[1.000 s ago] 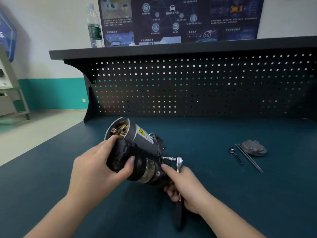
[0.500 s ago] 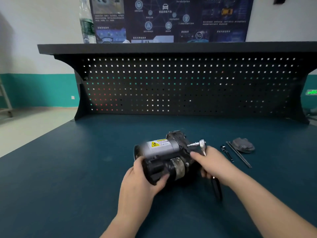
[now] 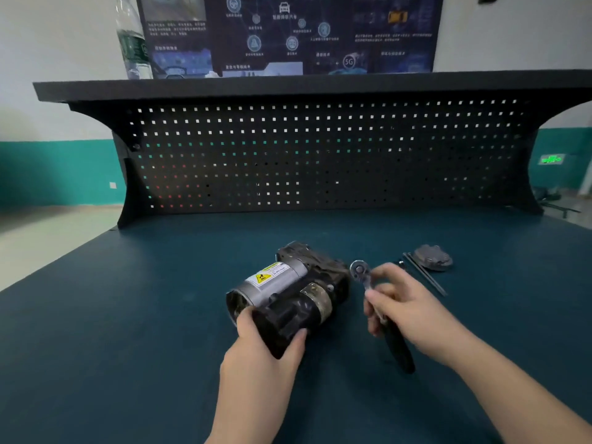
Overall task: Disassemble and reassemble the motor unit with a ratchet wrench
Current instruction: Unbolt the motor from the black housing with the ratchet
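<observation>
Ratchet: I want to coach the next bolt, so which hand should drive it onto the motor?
The right hand. It already grips the ratchet, whose head sits just off the motor's far end. The left hand grips the motor's near end, steadying it on the bench.

Left hand (image 3: 262, 347) curled in a grip, right hand (image 3: 407, 307) fingers pinching, forearms extended

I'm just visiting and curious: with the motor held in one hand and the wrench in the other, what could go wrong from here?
The motor unit lies on its rounded side, steadied only by the left hand; it might roll. The right hand holds the ratchet wrench off the motor, so re-seating could slip. The long bolts and end cover lie loose nearby and could be knocked.
</observation>
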Demonstrator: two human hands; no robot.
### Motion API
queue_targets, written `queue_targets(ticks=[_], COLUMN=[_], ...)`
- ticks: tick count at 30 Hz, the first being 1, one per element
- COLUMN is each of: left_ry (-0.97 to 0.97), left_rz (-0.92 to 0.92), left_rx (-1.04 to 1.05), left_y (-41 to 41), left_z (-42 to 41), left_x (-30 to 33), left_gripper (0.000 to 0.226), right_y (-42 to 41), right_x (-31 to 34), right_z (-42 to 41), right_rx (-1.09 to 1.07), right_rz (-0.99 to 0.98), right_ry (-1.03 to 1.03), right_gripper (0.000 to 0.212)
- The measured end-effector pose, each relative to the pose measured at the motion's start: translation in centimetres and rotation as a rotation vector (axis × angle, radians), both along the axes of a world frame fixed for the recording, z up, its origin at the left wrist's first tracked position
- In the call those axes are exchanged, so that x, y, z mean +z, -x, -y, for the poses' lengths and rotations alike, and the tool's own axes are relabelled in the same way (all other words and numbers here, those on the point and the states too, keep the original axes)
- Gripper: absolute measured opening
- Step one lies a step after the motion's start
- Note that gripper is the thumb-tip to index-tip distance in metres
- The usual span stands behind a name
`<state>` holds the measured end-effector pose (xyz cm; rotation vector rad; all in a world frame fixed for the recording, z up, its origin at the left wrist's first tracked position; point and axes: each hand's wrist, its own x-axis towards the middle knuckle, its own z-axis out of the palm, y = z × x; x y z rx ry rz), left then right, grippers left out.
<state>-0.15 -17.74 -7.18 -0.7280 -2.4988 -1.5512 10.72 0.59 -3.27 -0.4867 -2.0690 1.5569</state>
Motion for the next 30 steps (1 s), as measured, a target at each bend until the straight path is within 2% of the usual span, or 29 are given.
queue_targets(ticks=[2,4,7,8,10,12,14,19,22,26,28,30], left_ry=[0.073,0.152,0.025,-0.021,-0.115,-0.124,-0.081,-0.036,-0.079,-0.057,-0.122,-0.07], left_rz=[-0.022,-0.165,-0.433,-0.444,-0.303,-0.122,-0.059,-0.006,0.06,0.001,-0.032,-0.187], left_rx=[0.014,0.107,0.21,0.179,-0.025,-0.262,-0.406,-0.499,-0.532,-0.575,-0.606,-0.704], left_y=[-1.0,-0.5,1.9,2.6,3.9,5.1,5.9,6.3,7.0,6.9,6.4,5.8], left_z=[0.4,1.1,2.1,1.9,0.8,-1.1,-3.4,-6.3,-6.1,-5.7,-5.3,-4.7], left_x=[0.5,1.1,2.8,3.8,6.1,7.9,8.7,6.6,5.5,5.5,6.0,6.8], left_gripper=[0.045,0.028,0.008,0.008,0.017,0.023,0.025,0.025,0.025,0.025,0.026,0.027], right_y=[-1.0,-1.5,-2.0,-2.1,-2.2,-2.0,-1.7,-1.6,-1.7,-1.8,-1.9,-1.7], right_x=[-0.9,-1.7,-2.3,-2.4,-2.7,-2.9,-3.0,-3.6,-3.6,-3.3,-3.0,-2.4], right_z=[0.8,1.0,0.8,0.7,0.5,0.5,0.5,0.7,0.9,1.0,1.5,2.4], right_rx=[0.036,0.025,0.005,-0.004,-0.025,-0.026,-0.028,-0.055,-0.07,-0.072,-0.058,-0.018], right_rz=[0.068,0.17,0.222,0.222,0.209,0.194,0.181,0.17,0.146,0.152,0.063,-0.079], right_ry=[-0.234,-0.519,-0.749,-0.782,-0.823,-0.823,-0.818,-0.831,-0.813,-0.756,-0.565,-0.198], right_gripper=[0.021,0.024,0.028,0.029,0.028,0.024,0.021,0.019,0.026,0.029,0.029,0.024])
